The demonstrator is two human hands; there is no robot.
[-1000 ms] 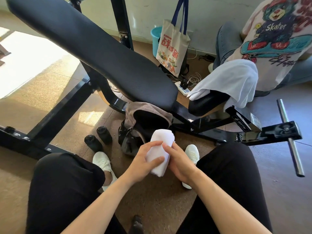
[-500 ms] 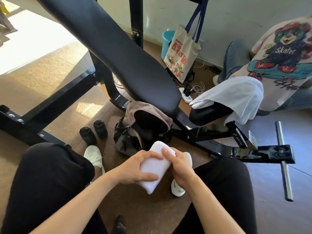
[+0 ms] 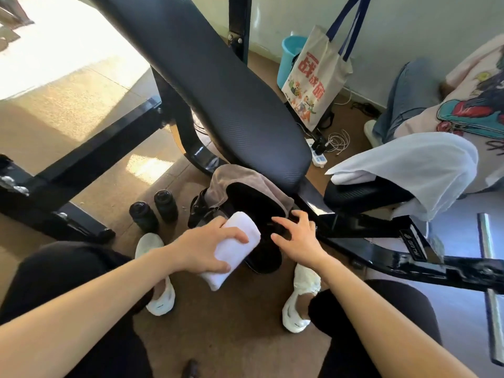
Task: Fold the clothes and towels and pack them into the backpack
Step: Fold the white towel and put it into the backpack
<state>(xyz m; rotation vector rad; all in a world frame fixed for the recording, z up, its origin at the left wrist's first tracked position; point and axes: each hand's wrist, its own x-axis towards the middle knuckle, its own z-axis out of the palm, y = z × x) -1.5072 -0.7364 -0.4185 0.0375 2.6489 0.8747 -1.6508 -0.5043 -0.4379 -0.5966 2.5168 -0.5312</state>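
The left hand (image 3: 203,248) has its grip wrapped round the folded white towel (image 3: 238,240), just over the mouth of the backpack (image 3: 245,178) on the floor. The right hand (image 3: 298,236), fingers spread and holding nothing, hovers at the rim. I'd pull that wide, then slide the towel in endways.

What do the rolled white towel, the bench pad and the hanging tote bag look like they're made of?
Rolled towel: soft white cloth, matte and slightly fuzzy, probably cotton terry. Bench pad: black vinyl or faux leather, judging by its fine embossed weave and faint sheen. Tote bag: cream canvas-like fabric, matte, printed, with blue woven straps.
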